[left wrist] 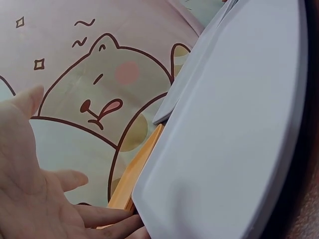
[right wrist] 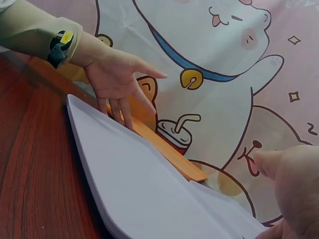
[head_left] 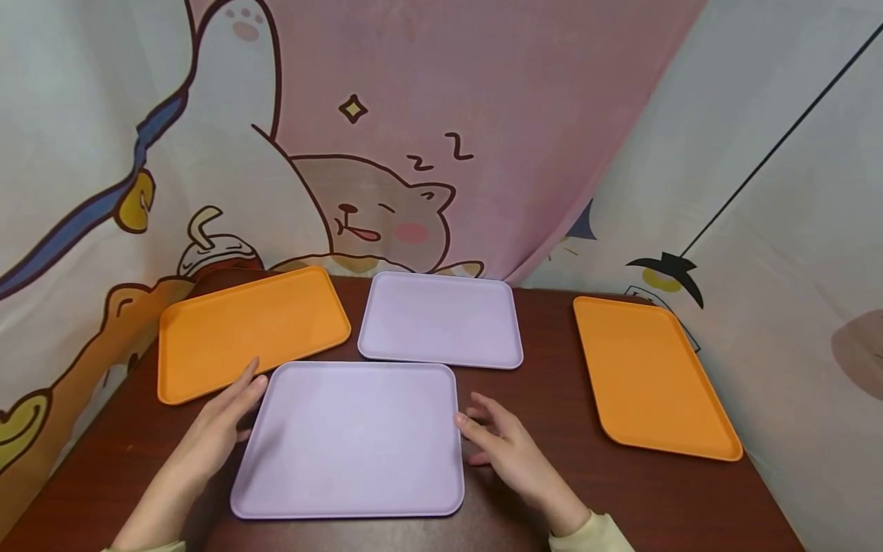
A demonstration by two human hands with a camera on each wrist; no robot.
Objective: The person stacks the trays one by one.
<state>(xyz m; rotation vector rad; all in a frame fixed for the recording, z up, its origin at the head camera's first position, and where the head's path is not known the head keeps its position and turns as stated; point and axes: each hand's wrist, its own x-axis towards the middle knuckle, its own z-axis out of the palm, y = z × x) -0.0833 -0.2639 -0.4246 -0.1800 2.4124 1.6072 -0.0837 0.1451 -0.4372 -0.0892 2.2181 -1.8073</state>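
A large lavender tray [head_left: 352, 441] lies on the dark wood table with a hand at each side. The left hand [head_left: 219, 425] is at its left edge, fingers extended and spread; in the left wrist view that hand [left wrist: 55, 199] has fingertips by the tray's rim [left wrist: 224, 129]. At the right edge is the right hand [head_left: 507, 448], thumb near the rim and fingers loosely bent. From the right wrist, part of the right hand [right wrist: 294, 189] shows beside the tray [right wrist: 139, 169], with the left hand [right wrist: 119, 77] across from it. Whether either hand touches the rim, I cannot tell.
Behind the large tray lies a smaller lavender tray [head_left: 441, 318]. One orange tray [head_left: 251, 333] is at the back left, close to the left fingertips, and another orange tray [head_left: 655, 376] is at the right. A printed curtain [head_left: 552, 138] hangs behind the table [head_left: 552, 406].
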